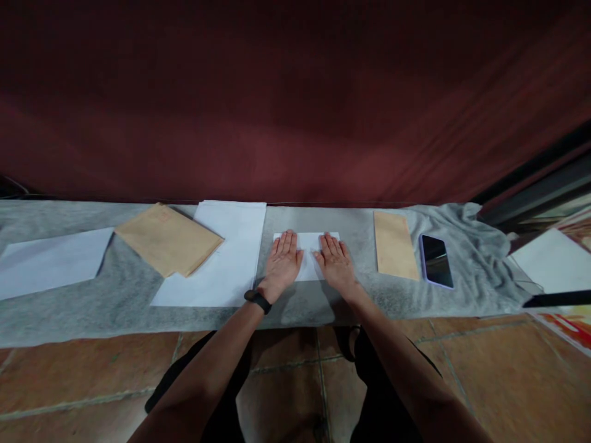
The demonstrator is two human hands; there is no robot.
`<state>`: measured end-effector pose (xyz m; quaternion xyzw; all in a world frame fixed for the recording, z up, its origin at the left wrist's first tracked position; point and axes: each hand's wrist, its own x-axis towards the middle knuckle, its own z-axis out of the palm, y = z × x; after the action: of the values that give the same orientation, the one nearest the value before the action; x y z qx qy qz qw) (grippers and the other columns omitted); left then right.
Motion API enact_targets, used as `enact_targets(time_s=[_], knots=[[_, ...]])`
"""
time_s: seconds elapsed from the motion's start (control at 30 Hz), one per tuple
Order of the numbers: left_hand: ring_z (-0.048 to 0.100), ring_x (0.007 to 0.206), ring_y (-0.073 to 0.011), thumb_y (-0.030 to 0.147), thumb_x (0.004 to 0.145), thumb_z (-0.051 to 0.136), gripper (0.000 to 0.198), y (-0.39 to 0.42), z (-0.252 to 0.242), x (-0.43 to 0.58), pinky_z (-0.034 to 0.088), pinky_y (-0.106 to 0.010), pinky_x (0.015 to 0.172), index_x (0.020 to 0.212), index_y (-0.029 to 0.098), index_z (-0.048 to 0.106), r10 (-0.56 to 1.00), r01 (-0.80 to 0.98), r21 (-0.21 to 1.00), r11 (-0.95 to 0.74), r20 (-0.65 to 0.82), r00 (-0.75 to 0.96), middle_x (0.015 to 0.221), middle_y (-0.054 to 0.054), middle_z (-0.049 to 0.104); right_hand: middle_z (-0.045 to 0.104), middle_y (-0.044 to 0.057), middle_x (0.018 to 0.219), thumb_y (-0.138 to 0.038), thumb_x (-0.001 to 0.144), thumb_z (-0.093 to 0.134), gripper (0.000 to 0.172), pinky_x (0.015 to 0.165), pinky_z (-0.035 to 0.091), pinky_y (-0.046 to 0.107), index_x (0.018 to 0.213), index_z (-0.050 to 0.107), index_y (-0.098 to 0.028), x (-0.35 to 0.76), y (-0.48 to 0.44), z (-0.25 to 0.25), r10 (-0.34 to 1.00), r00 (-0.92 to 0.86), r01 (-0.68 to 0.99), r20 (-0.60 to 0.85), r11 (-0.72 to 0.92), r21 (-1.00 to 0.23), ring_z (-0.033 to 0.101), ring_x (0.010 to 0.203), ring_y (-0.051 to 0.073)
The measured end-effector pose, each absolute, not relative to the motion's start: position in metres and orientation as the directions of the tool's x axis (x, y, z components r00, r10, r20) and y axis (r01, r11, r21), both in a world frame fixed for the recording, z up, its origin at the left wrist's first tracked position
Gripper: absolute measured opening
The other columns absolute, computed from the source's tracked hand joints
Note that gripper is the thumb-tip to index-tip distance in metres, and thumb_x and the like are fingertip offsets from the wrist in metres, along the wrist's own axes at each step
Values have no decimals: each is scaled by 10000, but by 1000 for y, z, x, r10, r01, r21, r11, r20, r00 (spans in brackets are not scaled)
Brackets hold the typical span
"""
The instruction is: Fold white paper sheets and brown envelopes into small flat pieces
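White paper (pixel 308 263) under left hand (pixel 282 263), right hand (pixel 337 266), fingers (pixel 286 243) outstretched flat, brown envelopes (pixel 168 239), contents hidden

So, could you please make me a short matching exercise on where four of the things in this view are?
Column one
1. Smartphone
2. Small white paper
3. Brown envelopes
4. Black wristband

Column two
A. Partly over the larger white sheets
B. On the left wrist
C. Just right of a lone brown envelope
D. Under the left hand and right hand

Right pairs: 1-C, 2-D, 3-A, 4-B
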<state>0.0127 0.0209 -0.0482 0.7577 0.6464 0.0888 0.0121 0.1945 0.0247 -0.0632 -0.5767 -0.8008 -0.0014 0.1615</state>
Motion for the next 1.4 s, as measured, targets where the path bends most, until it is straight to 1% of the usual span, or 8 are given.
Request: enact_targets(time_s=[0.3,0.63,0.77,0.9,1.0,1.1,1.17,1.4], knots=[[240,1536,-282,389,1045,266,646,15,-47,5,191,-439,1264,1552,-9,316,986,989,101,-111,132,98,1631,-194,285,392,199,1586,-446,1068,304,634,1199,277,492,1536,370,-24,211,24,-66,929,-229,954,292,273,-122,385,1462,323],[249,1529,-322,408,1028,324,672,9,-48,5,217,-475,1252,1526,-44,341,987,992,117,-43,158,25,1610,-239,312,418,254,1557,-445,1053,326,647,1181,297,545,1511,395,8,220,19,-71,938,-136,974,320,186,-131,393,1451,353],[239,1532,-318,394,1034,302,656,5,-50,0,206,-494,1254,1525,-39,338,981,989,134,-58,192,32,1602,-239,334,368,235,1592,-404,1045,340,629,1201,269,556,1533,362,-8,224,12,-64,937,-166,964,307,220,-150,330,1489,348],[207,1542,-303,359,1042,292,623,-4,-46,0,196,-506,1260,1541,-12,314,966,978,156,-136,238,96,1619,-224,308,316,175,1634,-386,1055,298,618,1218,272,514,1589,263,-77,214,-1,-57,930,-254,918,266,319,-237,275,1524,291],[163,1554,-273,340,1049,292,603,-19,-43,8,200,-483,1267,1560,21,285,948,953,175,-249,247,202,1644,-194,267,328,144,1636,-360,1056,300,592,1233,266,473,1592,271,-111,201,-14,-56,908,-352,869,225,407,-281,273,1528,251],[160,1557,-236,331,1057,290,573,-36,-43,20,214,-450,1271,1572,81,285,918,904,208,-374,221,330,1658,-142,263,334,136,1634,-304,1045,315,566,1251,232,470,1575,316,-106,193,-24,-58,878,-434,835,200,476,-276,277,1526,239],[186,1552,-225,342,1062,279,564,-44,-45,26,218,-448,1271,1571,99,295,906,883,223,-413,194,375,1652,-128,287,327,138,1636,-268,1037,315,556,1256,217,467,1565,337,-92,192,-27,-59,868,-457,829,191,494,-261,274,1527,239],[180,1554,-238,453,1062,284,627,-47,-42,24,160,-454,1279,1566,82,309,910,885,209,-415,120,398,1650,-150,280,310,121,1644,-339,1057,306,563,1252,220,459,1579,321,-128,196,-26,-60,878,-441,853,186,475,-219,277,1525,243]])
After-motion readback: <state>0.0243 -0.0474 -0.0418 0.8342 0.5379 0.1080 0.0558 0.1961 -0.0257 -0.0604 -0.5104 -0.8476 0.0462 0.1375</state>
